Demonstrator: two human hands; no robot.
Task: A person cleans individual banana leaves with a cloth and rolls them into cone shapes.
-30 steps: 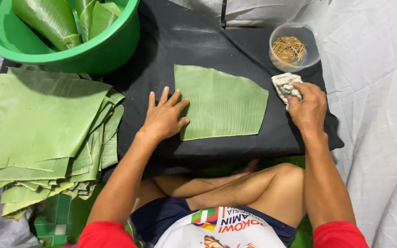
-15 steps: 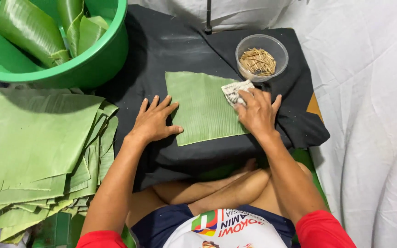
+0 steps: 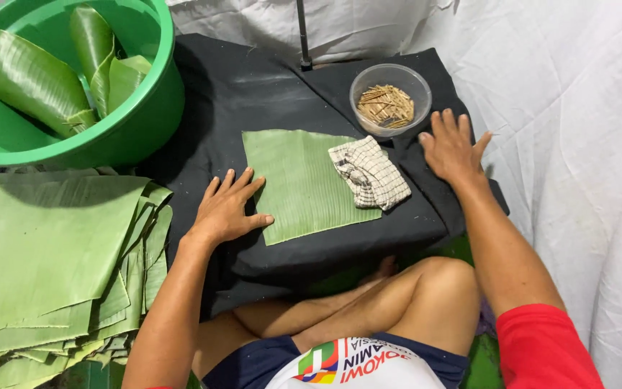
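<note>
Both hands' fingers spread: left hand (image 3: 228, 210) pins leaf (image 3: 300, 184); cloth (image 3: 368, 173) beside right hand (image 3: 453, 148).

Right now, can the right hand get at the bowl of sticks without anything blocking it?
Probably yes. The right hand is open just below the clear bowl of sticks, and nothing lies between them; the checked cloth sits off to its left.

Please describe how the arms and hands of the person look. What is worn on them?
Both hands are bare: the left hand and the right hand carry no gloves, and I can see no rings, watch or bracelet. The forearms are uncovered too. A short red sleeve covers the right upper arm; the left sleeve is out of view.
</note>
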